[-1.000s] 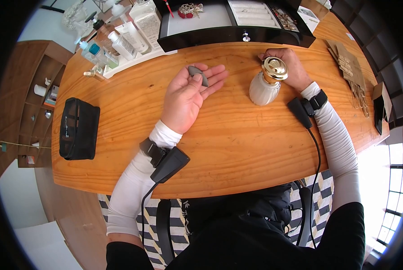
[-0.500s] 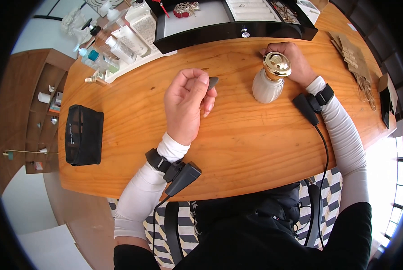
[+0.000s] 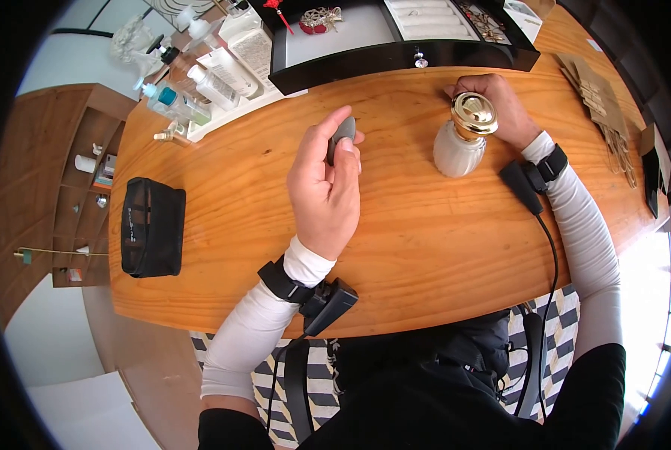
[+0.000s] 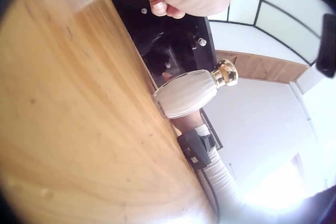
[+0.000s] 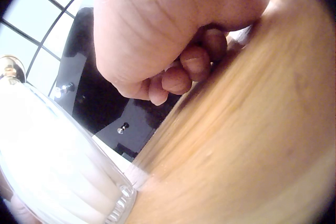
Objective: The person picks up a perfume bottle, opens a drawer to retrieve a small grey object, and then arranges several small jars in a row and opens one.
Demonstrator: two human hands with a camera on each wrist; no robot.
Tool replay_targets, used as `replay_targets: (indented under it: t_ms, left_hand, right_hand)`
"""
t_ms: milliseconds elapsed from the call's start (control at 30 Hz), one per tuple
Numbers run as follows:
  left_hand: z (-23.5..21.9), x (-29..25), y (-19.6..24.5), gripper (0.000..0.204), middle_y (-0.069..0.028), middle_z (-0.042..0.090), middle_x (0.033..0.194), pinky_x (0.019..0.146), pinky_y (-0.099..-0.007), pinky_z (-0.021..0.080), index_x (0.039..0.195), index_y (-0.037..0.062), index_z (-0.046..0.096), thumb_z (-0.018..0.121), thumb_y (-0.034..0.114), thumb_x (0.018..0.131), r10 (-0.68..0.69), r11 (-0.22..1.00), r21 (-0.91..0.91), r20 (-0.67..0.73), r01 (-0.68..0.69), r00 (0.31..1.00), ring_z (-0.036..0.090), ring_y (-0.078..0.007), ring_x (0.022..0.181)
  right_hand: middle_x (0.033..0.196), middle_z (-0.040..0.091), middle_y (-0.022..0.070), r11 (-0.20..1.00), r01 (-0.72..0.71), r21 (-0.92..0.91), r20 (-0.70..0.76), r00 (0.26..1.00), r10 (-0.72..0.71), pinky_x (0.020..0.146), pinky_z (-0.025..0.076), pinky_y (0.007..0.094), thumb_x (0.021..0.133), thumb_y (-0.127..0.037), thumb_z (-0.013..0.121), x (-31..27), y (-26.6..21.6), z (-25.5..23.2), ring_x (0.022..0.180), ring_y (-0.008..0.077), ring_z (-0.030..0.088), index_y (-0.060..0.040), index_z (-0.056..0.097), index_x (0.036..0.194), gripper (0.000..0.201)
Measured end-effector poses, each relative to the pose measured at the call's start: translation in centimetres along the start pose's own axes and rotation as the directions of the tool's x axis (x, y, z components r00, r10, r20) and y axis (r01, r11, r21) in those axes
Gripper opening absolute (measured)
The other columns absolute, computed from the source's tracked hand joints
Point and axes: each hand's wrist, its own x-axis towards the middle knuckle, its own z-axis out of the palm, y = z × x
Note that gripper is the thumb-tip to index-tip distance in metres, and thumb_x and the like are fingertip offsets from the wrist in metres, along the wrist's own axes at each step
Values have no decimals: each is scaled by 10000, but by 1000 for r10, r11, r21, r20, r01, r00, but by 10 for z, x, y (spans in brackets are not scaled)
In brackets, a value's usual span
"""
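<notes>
Between thumb and fingers, my left hand [image 3: 324,191] pinches a small flat dark-grey oval piece [image 3: 342,137], held over the middle of the table. In the left wrist view, the curled fingertips [image 4: 159,7] show at the top, while the piece itself is hidden. My right hand [image 3: 498,109] rests on the table behind a ribbed whitish glass bottle [image 3: 457,154] with a gold cap [image 3: 474,112]. Its fingers [image 5: 195,64] are curled into the palm in the right wrist view, and nothing shows inside them. The bottle stands upright, close to that hand.
A black jewelry box [image 3: 418,61] with its drawer pulled out stands at the back. Left of it, a white tray [image 3: 223,120] carries several bottles and tubes. A black mesh pouch [image 3: 154,229] lies at the left; brown paper bags [image 3: 594,101] lie at the right.
My left hand opened from palm-up, turned over with the fingers curling, then tipped upright with the grey piece still pinched. The right hand and bottle stay as they were; the head view shifts slightly.
</notes>
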Motion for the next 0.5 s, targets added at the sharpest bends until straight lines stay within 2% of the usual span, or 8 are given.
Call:
replay_targets:
  t_ms: [100, 167, 400, 467, 500]
  left_hand:
    - [0, 0, -1, 319, -69, 604, 1072, 712, -208, 496, 1361, -12, 562, 521, 29, 1047, -23, 1000, 14, -9, 23, 1000, 554, -62, 831]
    - [1, 1, -4, 342, -81, 640, 1033, 702, -196, 461, 1382, -36, 558, 526, 32, 1049, 40, 996, 75, -36, -37, 999, 503, -47, 755]
    - [1, 2, -6, 342, -83, 647, 1036, 717, -198, 470, 1376, -34, 563, 531, 5, 1037, 10, 996, 86, -51, -5, 999, 517, -52, 759]
    - [-1, 2, -5, 326, -73, 593, 1090, 740, -223, 521, 1358, -13, 567, 521, -12, 1035, -16, 996, 91, -16, 17, 1000, 608, -92, 922]
    - [-1, 2, -5, 326, -73, 593, 1090, 740, -223, 521, 1358, -13, 567, 521, -12, 1035, -15, 996, 91, -16, 16, 1000, 608, -92, 922]
  right_hand:
    - [659, 531, 215, 1000, -11, -18, -4, 1000, 11, 610, 464, 385, 932, -235, 661, 0, -1, 1, 579, 249, 427, 59, 637, 857, 305]
    - [662, 534, 217, 1000, -14, -20, -18, 1000, 13, 610, 464, 386, 932, -235, 661, -1, -3, 1, 579, 253, 429, 58, 639, 858, 303]
    - [674, 543, 227, 999, -24, -43, 7, 1000, 24, 612, 464, 386, 935, -228, 662, 1, -1, 0, 586, 295, 421, 56, 645, 867, 292]
    - [676, 545, 229, 999, -20, -25, 1, 1000, 20, 613, 465, 386, 934, -226, 663, 0, -4, 0, 587, 301, 423, 56, 646, 870, 290]
    - [678, 548, 231, 999, -27, -19, -4, 1000, 26, 615, 465, 388, 934, -226, 663, 0, -6, 0, 586, 304, 427, 56, 647, 871, 290]
